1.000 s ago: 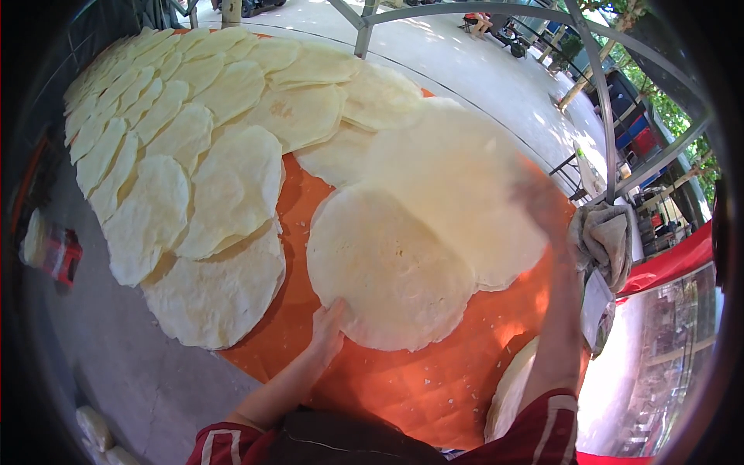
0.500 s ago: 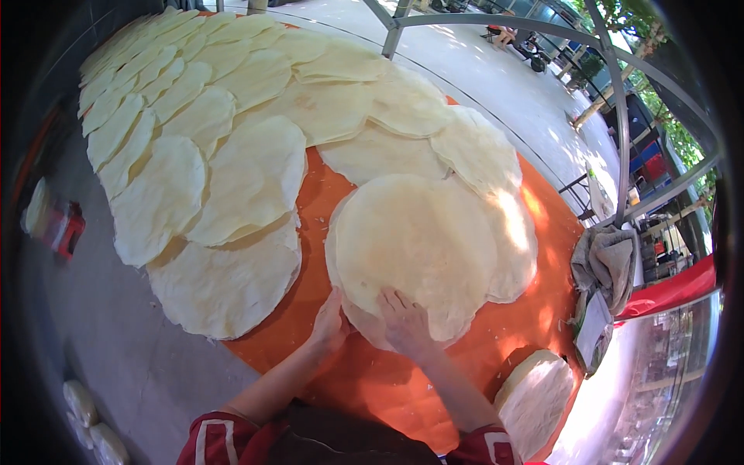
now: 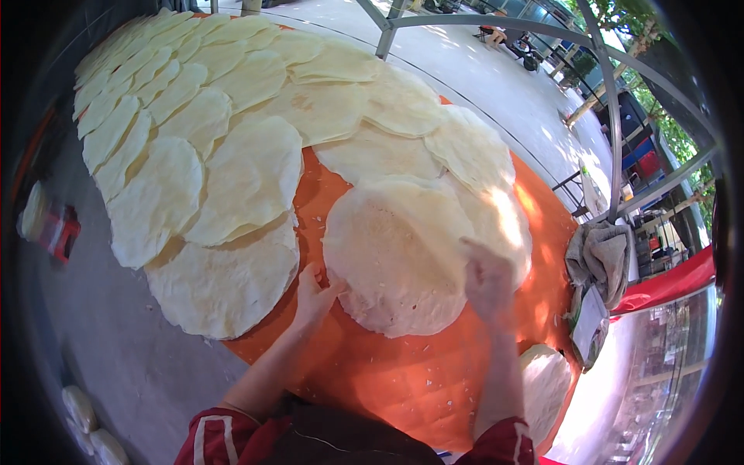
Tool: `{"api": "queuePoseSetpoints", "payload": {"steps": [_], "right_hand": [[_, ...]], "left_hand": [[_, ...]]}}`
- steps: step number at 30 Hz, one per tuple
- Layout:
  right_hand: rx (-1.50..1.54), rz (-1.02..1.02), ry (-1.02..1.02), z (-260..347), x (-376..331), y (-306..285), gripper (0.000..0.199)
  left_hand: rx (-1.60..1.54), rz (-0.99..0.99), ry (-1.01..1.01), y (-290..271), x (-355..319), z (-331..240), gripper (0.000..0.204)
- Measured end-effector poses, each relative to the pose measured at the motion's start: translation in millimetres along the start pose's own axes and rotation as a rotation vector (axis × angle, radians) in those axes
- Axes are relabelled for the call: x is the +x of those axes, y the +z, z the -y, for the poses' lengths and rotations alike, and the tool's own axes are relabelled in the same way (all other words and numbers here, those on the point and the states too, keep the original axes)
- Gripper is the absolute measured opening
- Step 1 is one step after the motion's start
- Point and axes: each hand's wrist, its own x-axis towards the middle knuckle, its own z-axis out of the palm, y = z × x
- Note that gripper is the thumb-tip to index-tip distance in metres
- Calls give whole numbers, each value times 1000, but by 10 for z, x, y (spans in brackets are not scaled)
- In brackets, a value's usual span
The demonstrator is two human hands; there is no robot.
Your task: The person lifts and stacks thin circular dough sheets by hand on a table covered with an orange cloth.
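Note:
Large, thin, pale round flatbreads cover much of an orange tabletop [image 3: 372,372]. Right in front of me lies a flatbread [image 3: 395,287] with a browned, slightly bubbled face. Another thin sheet [image 3: 442,213] overlaps its upper right and looks shifted or folded over there. My left hand [image 3: 312,298] is at the near left edge of the front flatbread, thumb and fingers apart, with the thumb close to the rim. My right hand [image 3: 490,283], smeared by motion, is over the right edge of these sheets; whether it grips one is unclear.
Overlapping flatbreads [image 3: 248,170] spread over the left and far side. A round pale stack [image 3: 544,384] sits at the near right, partly behind my right forearm. Grey cloth [image 3: 601,260] lies at the table's right edge by a metal frame [image 3: 612,139]. A red-lidded jar [image 3: 58,232] stands left.
My right hand has moved right and slightly away from me, off the middle of the top flatbread. The top sheet has shifted to the upper right, baring the browned one. My left hand moved slightly left.

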Motion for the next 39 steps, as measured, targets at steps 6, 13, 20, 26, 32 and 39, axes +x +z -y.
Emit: {"api": "queuePoseSetpoints", "payload": {"steps": [6, 13, 20, 26, 32, 39], "right_hand": [[-708, -105, -536, 107, -360, 515, 33], [-565, -59, -428, -547, -871, 1642, 29], [-439, -61, -309, -198, -893, 1886, 31], [-480, -88, -294, -156, -924, 1771, 26], [-107, -194, -39, -602, -804, 633, 41], [-802, 16, -62, -2037, -721, 488, 57]], "left_hand": [[-139, 312, -429, -73, 368, -210, 33], [-103, -89, 120, 131, 466, 30, 21], [-374, 336, -487, 37, 533, -125, 35], [-538, 282, -297, 396, 282, -115, 43], [-260, 141, -248, 293, 170, -202, 27], [-66, 259, -345, -846, -210, -405, 29]]}}
